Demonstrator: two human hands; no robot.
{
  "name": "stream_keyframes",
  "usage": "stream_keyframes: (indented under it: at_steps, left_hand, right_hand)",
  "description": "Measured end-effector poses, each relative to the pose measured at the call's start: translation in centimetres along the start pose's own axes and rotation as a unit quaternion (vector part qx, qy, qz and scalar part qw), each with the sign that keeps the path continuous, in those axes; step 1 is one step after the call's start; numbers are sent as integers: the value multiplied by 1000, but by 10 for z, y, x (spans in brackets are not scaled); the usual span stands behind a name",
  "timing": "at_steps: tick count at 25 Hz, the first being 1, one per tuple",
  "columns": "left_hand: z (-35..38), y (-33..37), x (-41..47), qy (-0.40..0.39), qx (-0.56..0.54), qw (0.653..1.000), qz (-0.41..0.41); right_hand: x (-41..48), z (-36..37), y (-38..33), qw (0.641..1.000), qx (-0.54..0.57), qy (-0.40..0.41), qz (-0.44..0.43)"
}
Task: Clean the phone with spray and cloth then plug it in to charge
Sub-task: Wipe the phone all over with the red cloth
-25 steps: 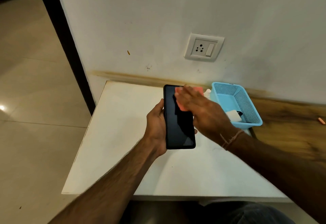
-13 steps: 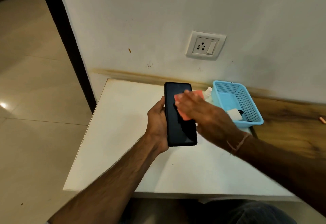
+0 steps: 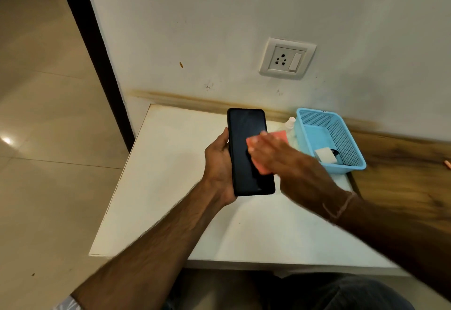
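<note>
My left hand (image 3: 219, 163) grips a black phone (image 3: 245, 134) by its left edge, screen up, above the white table (image 3: 170, 187). My right hand (image 3: 280, 158) lies flat on the screen's middle and right side, pressing a pink cloth (image 3: 280, 135) against it. The cloth shows at my fingertips and beyond my hand. A small white spray bottle (image 3: 290, 122) stands behind my right hand, mostly hidden, next to the blue basket (image 3: 351, 144). A white charger block (image 3: 325, 155) with a dark cable lies in the basket. A wall socket (image 3: 286, 59) sits above the table.
The table's left edge drops to a tiled floor (image 3: 48, 139). A dark door frame (image 3: 95, 48) stands at the wall's left end. A wooden surface (image 3: 402, 175) adjoins the table on the right, with a small orange object (image 3: 447, 164) at the frame edge.
My right hand with the cloth has slid down the screen from the phone's top toward its middle. The phone stays in my left hand.
</note>
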State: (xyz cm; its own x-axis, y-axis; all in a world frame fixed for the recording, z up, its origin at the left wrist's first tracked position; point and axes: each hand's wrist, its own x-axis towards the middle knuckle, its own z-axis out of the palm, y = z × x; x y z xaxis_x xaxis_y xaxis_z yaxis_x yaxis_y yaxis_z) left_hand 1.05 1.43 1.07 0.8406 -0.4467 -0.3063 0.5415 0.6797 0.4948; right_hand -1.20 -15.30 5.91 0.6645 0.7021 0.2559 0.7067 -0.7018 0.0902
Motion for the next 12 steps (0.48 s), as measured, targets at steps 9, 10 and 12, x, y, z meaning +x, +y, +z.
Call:
stream_keyframes:
  at_steps: [9, 10, 12]
  left_hand:
    - [1, 3, -5, 0, -44, 999, -1]
    - [2, 3, -5, 7, -45, 999, -3]
    - [3, 3, -2, 33, -28, 999, -1]
  right_hand:
    - [-35, 14, -44, 994, -17, -20, -104]
    - [-30, 8, -35, 996, -6, -20, -81]
    - [-15, -4, -14, 998, 34, -11, 43]
